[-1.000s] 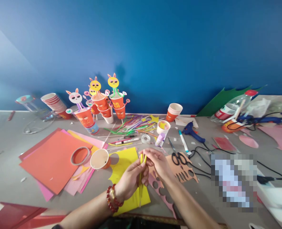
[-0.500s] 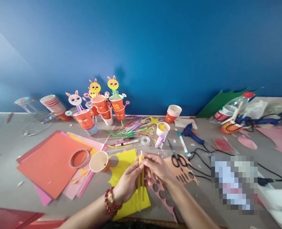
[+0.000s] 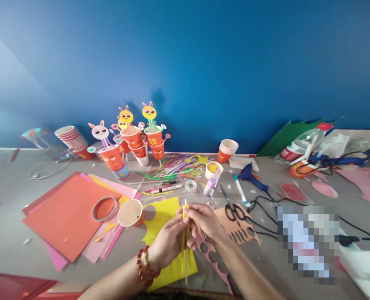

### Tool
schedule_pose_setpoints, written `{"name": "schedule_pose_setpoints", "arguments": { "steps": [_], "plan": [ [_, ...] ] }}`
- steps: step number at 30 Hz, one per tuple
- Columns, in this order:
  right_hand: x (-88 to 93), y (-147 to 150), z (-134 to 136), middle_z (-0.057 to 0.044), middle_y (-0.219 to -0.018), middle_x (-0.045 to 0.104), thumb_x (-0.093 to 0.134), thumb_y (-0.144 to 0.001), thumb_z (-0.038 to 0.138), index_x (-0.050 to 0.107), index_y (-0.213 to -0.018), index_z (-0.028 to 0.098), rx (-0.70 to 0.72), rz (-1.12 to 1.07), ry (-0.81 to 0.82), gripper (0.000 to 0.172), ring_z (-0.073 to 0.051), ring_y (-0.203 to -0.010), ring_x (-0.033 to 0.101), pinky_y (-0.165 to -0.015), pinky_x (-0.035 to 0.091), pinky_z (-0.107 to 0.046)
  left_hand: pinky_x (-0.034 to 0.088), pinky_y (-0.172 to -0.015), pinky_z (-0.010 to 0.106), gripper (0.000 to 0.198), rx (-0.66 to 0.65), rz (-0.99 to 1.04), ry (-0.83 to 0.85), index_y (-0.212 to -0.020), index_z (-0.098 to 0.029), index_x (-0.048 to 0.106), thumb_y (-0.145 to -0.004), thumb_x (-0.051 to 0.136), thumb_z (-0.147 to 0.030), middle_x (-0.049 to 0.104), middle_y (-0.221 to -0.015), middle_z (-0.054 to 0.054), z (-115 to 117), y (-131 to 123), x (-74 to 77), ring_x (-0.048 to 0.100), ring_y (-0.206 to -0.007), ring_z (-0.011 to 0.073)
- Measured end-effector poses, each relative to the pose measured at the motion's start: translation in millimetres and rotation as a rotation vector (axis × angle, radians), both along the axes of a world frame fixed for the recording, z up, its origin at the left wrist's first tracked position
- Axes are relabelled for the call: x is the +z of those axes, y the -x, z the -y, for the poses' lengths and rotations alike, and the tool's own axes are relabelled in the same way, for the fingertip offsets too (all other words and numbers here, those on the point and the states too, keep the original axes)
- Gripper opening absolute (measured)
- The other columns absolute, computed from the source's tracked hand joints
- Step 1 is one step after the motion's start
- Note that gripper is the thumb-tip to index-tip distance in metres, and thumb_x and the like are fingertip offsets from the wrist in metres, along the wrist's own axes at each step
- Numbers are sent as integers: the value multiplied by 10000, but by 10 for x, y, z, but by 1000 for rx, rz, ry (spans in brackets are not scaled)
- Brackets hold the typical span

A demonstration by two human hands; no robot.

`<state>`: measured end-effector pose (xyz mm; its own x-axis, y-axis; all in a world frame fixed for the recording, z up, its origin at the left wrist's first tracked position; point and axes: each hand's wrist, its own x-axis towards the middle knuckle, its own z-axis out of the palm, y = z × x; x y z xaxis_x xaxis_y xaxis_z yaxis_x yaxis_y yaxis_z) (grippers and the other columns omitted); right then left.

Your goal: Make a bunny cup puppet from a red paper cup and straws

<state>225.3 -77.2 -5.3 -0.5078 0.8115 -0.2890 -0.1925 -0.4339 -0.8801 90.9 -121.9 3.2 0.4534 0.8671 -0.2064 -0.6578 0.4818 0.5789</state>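
My left hand [image 3: 169,237], with red bead bracelets at the wrist, is closed on a thin bundle of yellow strips [image 3: 186,241] and a pale stick. My right hand [image 3: 205,221] pinches the top of the same bundle, its fingertips touching those of my left. The bundle stands roughly upright, its lower ends hanging over a yellow paper sheet [image 3: 163,208] with cut-out edges. Just left of the hands is an open paper cup [image 3: 130,212]. To their right, black-handled scissors [image 3: 235,211] lie on orange cut paper [image 3: 244,235].
Rabbit-faced figures on red cups [image 3: 111,157] stand at the back left. Red paper sheets [image 3: 69,216] lie at left under a tape roll [image 3: 104,208]. Colourful strips [image 3: 178,166] lie behind the hands. A blue glue gun [image 3: 252,177] and black cables are at right.
The pale stick now reaches lower beneath my hands, its top showing less above the fingertips. My right fingers have shifted slightly on the bundle. The view has tilted a little.
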Motion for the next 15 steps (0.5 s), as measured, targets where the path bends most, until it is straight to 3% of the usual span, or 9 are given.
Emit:
{"name": "schedule_pose_setpoints", "arguments": {
  "steps": [8,15],
  "plan": [
    [-4,44,-7,69,-407,547,743,-788,509,780,-911,135,-102,65,-51,396,-50,-262,438,-269,323,-136,497,-691,280,265,62,-125,24,-830,-120,653,-831,764,-361,657,-715,45,-14,5,106,611,-641,142],
    [33,56,46,-6,-461,658,693,-808,547,765,-1005,122,-105,24,-66,474,-177,-344,624,-305,441,-214,506,-576,271,367,22,-203,-51,-809,-140,585,-848,718,-480,532,-598,-32,-39,-1,76,449,-474,79]
  ]
}}
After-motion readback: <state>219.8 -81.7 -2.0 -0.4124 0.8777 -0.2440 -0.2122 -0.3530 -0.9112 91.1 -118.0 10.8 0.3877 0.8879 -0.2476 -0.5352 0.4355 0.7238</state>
